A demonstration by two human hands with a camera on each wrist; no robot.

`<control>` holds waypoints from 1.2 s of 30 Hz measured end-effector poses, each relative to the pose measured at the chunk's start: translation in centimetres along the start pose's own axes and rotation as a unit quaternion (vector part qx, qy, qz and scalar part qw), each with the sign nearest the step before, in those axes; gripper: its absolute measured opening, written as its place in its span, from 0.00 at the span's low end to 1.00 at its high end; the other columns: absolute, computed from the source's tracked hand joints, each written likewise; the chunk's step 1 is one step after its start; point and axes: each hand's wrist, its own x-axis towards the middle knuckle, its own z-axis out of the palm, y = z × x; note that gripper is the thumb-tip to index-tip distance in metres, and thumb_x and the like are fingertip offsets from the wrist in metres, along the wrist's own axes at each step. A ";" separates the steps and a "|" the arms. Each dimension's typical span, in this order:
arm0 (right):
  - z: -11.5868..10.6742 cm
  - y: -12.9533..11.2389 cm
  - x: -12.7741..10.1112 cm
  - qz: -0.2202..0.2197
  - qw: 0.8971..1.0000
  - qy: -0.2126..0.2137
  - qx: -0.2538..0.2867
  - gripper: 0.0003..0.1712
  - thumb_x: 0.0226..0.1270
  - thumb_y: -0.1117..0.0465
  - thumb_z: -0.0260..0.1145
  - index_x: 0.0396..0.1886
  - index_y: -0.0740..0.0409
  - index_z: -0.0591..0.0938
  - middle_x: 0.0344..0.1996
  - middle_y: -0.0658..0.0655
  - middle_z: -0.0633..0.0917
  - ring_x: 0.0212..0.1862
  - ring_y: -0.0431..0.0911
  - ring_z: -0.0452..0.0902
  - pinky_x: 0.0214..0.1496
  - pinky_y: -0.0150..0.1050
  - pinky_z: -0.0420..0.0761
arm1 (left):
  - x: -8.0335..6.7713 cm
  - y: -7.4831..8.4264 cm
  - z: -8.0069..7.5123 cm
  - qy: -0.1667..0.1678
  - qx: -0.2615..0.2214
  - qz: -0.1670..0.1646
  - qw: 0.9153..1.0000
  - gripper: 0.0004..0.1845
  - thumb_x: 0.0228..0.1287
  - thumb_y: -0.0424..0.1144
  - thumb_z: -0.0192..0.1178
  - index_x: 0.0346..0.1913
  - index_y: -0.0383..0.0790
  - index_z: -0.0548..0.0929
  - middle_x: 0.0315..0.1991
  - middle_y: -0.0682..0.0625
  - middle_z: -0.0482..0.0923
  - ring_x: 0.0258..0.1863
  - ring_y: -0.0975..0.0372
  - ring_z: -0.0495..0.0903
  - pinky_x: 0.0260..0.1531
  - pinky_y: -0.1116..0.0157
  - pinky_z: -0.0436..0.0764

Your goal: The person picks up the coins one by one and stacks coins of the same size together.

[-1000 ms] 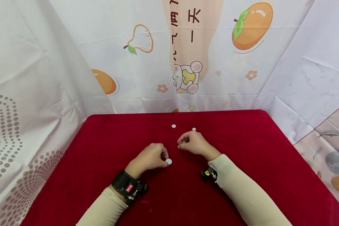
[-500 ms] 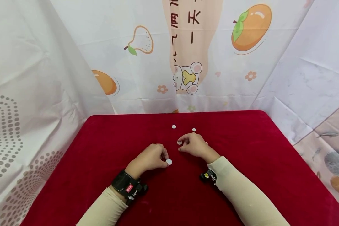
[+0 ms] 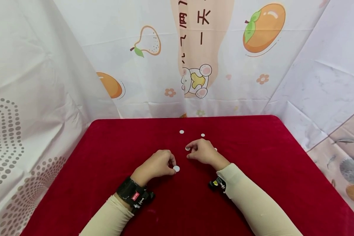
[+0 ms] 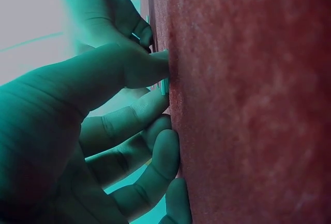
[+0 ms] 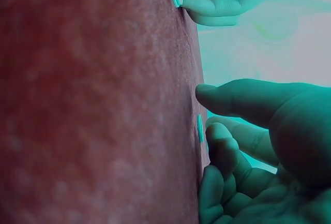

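A small white disc (image 3: 176,168) is lying on the red surface (image 3: 268,170) right at the left hand's (image 3: 156,165) curled fingers (image 4: 150,69), which are pinching its edge. Another disc (image 3: 187,148) is sitting between the right hand's (image 3: 204,151) thumb and bent fingers (image 5: 227,146), touching or nearly so; whether they are gripping it I cannot tell. Doing this well probably means sliding a fingertip under the thin rim rather than pressing down into the soft cloth. The head view is showing two more discs (image 3: 181,131) beyond the right fingers; the wrist views are showing the discs edge-on against the cloth.
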 end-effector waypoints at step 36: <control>0.1 -0.2 -0.1 0.007 1.000 0.000 -0.028 0.17 0.59 0.61 0.79 0.48 0.55 0.88 0.19 0.49 0.82 0.23 0.42 0.76 0.30 0.37 0.76 | 0.0 0.1 0.1 0.000 -0.007 -0.004 1.000 0.07 0.54 0.38 0.77 0.30 0.47 0.87 0.31 0.55 0.80 0.30 0.65 0.75 0.32 0.65 0.79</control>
